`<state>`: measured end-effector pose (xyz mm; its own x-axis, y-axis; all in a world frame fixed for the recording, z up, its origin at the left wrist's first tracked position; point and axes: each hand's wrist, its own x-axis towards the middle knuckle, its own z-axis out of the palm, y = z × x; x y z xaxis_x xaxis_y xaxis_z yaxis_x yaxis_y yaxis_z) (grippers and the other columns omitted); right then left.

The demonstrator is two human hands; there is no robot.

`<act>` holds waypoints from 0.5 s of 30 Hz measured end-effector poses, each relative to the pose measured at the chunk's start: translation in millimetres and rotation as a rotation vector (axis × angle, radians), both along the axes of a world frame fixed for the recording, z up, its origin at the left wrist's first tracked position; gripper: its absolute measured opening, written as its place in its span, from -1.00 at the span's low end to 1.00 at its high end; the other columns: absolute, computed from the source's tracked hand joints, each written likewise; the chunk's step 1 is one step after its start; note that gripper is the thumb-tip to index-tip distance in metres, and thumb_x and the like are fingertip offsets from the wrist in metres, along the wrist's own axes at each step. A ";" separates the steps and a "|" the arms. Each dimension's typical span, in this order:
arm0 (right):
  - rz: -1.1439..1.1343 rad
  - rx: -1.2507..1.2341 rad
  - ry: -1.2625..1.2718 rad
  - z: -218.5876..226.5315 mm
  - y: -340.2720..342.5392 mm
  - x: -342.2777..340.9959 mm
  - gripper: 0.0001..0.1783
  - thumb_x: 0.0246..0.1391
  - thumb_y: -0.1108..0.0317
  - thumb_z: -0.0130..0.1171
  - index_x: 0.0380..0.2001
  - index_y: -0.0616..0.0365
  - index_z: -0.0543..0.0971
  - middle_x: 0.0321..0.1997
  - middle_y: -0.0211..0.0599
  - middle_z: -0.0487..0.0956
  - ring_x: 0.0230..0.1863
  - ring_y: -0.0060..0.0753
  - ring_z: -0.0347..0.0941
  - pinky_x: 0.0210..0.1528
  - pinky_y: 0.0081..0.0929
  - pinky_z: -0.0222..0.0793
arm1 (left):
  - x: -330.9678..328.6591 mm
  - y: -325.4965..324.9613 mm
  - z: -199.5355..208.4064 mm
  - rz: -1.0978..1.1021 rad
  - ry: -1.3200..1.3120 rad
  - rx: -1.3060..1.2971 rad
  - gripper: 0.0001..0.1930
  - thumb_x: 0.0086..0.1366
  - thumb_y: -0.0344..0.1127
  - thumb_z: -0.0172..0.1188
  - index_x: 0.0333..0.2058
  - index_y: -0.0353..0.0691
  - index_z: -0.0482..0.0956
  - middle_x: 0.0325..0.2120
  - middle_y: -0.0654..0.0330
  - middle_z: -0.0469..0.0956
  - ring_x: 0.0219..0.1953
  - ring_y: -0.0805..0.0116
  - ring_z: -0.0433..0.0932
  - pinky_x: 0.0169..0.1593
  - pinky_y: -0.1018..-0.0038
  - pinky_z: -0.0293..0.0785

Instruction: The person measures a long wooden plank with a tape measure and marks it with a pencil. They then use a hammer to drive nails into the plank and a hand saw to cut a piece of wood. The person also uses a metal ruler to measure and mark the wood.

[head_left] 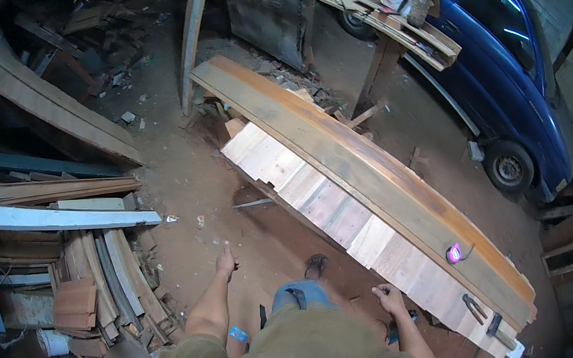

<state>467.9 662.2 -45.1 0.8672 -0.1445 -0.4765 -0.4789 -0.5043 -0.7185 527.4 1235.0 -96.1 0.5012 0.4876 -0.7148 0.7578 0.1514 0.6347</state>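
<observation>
My left hand (226,263) hangs over the dirt floor, its fingers curled together near a small pale speck that I cannot make out. On the other side of my body, my right hand (390,300) is closed in a pinch beside the near edge of a long bench, and anything in it is too small to see. A row of short pale boards (331,207) lies side by side along the bench, against a long wooden plank (379,202). A tape measure (455,253) rests on the plank. Pincers (474,306) and a hammer (500,331) lie on the boards' near end.
Stacked timber (97,274) and a white-painted beam (54,212) fill the left side. A blue vehicle (499,65) stands at right, behind a raised stand of loose boards (396,22). An upright curved plank (195,37) rises near the bench's far end.
</observation>
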 end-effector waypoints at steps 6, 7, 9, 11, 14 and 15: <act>0.032 -0.014 0.285 -11.1 -11.3 32.5 -0.70 0.11 0.18 0.34 -0.33 0.25 0.64 -0.52 -0.41 0.58 -0.54 -0.57 0.47 -0.47 -0.53 0.41 | 40.5 -39.5 -5.9 -0.042 0.020 -0.196 -0.20 0.30 0.53 -0.31 -0.54 -0.20 0.40 -0.71 0.22 0.38 -0.68 0.34 0.46 -0.51 0.36 0.47; 0.029 0.001 0.336 -5.9 -12.8 40.4 -0.70 0.11 0.18 0.34 -0.34 0.25 0.64 -0.53 -0.40 0.58 -0.53 -0.56 0.47 -0.47 -0.53 0.41 | 41.9 -41.7 -13.8 -0.055 0.037 -0.203 -0.19 0.28 0.55 -0.33 -0.52 -0.19 0.40 -0.70 0.22 0.39 -0.67 0.33 0.47 -0.48 0.34 0.49; 0.003 0.021 0.301 -10.9 -22.1 63.0 -0.73 0.13 0.22 0.32 -0.34 0.24 0.64 -0.53 -0.38 0.59 -0.54 -0.56 0.47 -0.47 -0.52 0.43 | 46.8 -45.8 -24.2 -0.108 0.089 -0.217 -0.18 0.26 0.57 -0.35 -0.49 -0.18 0.41 -0.68 0.22 0.39 -0.65 0.31 0.48 -0.45 0.31 0.50; -0.052 0.035 0.277 -9.2 -30.8 86.8 -0.75 0.14 0.23 0.31 -0.35 0.24 0.63 -0.52 -0.35 0.61 -0.54 -0.54 0.49 -0.48 -0.51 0.43 | 46.1 -47.2 -29.7 -0.174 0.167 -0.220 -0.18 0.27 0.57 -0.36 -0.48 -0.18 0.42 -0.68 0.23 0.39 -0.65 0.31 0.48 -0.45 0.31 0.51; -0.312 0.282 0.257 3.8 -34.8 117.8 -0.76 0.18 0.26 0.26 -0.29 0.26 0.58 -0.44 -0.25 0.65 -0.52 -0.44 0.54 -0.49 -0.47 0.47 | 60.9 -39.1 -36.8 -0.242 0.280 -0.127 -0.20 0.31 0.51 -0.33 -0.51 -0.20 0.44 -0.69 0.24 0.44 -0.70 0.38 0.46 -0.57 0.39 0.47; -0.378 0.326 0.247 8.3 -34.4 124.4 -0.75 0.19 0.26 0.25 -0.27 0.27 0.57 -0.42 -0.23 0.65 -0.51 -0.42 0.55 -0.49 -0.46 0.48 | 66.6 -37.0 -38.7 -0.242 0.264 -0.106 -0.21 0.32 0.50 -0.32 -0.52 -0.19 0.45 -0.69 0.24 0.45 -0.70 0.38 0.46 -0.57 0.40 0.46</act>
<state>592.3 627.8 -36.8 0.6404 -0.2345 -0.7314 -0.7575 -0.0352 -0.6519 594.0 1198.0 -134.8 0.3848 0.2938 -0.8750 0.9151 0.0018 0.4031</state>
